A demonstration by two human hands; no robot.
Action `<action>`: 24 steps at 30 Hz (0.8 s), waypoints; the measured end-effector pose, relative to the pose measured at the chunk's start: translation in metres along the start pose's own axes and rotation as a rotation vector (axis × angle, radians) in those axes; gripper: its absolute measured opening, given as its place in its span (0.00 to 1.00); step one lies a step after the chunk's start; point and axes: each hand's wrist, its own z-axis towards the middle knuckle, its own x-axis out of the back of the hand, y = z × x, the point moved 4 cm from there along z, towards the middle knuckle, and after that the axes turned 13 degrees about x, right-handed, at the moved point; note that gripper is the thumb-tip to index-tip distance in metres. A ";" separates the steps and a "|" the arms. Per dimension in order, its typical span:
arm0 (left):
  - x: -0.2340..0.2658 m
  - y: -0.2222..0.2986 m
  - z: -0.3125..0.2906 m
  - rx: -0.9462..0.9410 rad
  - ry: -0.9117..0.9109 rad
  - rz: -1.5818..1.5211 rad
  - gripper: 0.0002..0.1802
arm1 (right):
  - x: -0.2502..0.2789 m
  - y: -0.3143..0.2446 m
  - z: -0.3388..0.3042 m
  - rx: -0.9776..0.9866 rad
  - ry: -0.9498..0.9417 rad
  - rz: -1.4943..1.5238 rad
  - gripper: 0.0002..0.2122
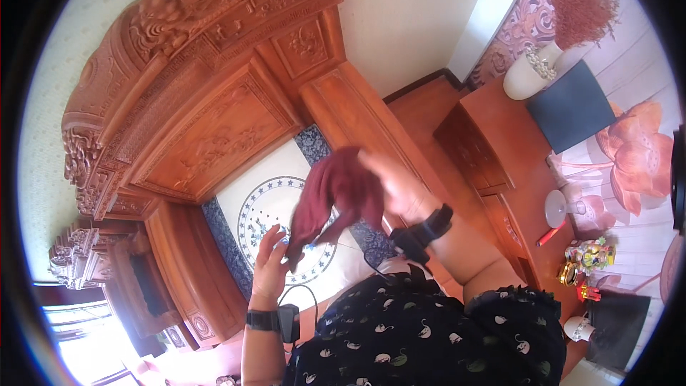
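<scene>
A crumpled maroon cloth (336, 189) hangs in front of me above the seat; I cannot tell whether it is a garment. My right hand (400, 189) is closed on its upper right side, and the fingertips are hidden behind the fabric. The cloth slants down to the left, narrowing to a dark end beside my left hand (269, 268). That hand is raised, its fingers apart and slightly curved. Its fingertips come close to the cloth's end, and whether they touch it I cannot make out.
Below the cloth is a carved wooden seat with a high back (214, 136) and a pale cushion (239, 189) with a round star-edged pattern. At right, a wooden cabinet (493, 129) bears a white vase (525, 78) and a dark panel (572, 107). Straps with small devices circle both wrists.
</scene>
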 end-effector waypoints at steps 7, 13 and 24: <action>0.097 -0.041 -0.055 0.060 0.457 -0.090 0.18 | 0.027 -0.123 0.100 0.578 0.038 -0.382 0.16; 0.204 -0.133 -0.133 0.233 0.896 -0.349 0.17 | 0.117 -0.124 0.227 1.166 0.192 -1.492 0.12; 0.194 -0.122 -0.094 0.496 0.926 -0.411 0.17 | 0.172 -0.028 0.327 0.743 -0.229 -2.597 0.09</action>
